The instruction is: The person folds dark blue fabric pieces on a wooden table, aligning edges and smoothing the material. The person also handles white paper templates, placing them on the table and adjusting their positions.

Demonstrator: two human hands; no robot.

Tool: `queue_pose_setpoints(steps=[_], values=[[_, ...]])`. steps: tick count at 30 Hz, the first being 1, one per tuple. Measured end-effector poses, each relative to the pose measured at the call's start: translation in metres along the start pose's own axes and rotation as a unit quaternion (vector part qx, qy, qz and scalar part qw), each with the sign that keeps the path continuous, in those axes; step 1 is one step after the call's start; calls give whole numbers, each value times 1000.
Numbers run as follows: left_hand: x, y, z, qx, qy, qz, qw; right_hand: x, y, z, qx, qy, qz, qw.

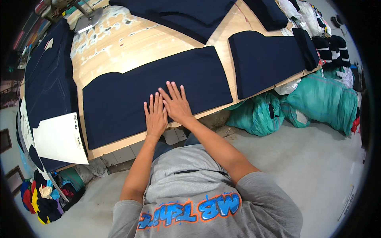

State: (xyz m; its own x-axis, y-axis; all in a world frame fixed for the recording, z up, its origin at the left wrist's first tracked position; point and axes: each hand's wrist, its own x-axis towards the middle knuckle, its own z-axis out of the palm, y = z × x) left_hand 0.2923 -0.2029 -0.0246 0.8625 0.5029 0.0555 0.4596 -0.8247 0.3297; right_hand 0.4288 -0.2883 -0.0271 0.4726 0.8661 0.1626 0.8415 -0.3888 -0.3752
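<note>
A stack of dark navy cut fabric (131,95) lies flat along the near edge of the wooden table (107,53). My left hand (156,118) rests on its near part, palm down with the fingers stretched out. Close beside it, touching or almost touching, my right hand (177,105) presses flat on the same cloth with its fingers spread. Neither hand grips anything. To the right lies a second navy fabric stack (266,63), with a narrow folded navy strip (305,49) across its far right end.
Marked navy cloth (49,87) covers the table's left side, with a white pattern sheet (59,139) over its near end. More navy pieces (182,16) lie at the back near a metal machine base (88,20). Green sacks (321,99) and colourful scraps (41,198) sit on the floor.
</note>
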Motion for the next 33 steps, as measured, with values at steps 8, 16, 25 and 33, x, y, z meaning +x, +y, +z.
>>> queue_pose_setpoints(steps=[8,16,25,33], values=[[9,-22,2,89,-14,-98,991,-23,120,-40,-121,15,158,980],[-33,-139,-39,122,-5,-204,971,-40,193,-66,-110,56,256,959],[-18,-245,-82,115,-6,-183,976,94,122,-42,-104,-36,11,994],[-18,-268,-86,96,10,-203,974,99,221,-51,-160,7,269,950]])
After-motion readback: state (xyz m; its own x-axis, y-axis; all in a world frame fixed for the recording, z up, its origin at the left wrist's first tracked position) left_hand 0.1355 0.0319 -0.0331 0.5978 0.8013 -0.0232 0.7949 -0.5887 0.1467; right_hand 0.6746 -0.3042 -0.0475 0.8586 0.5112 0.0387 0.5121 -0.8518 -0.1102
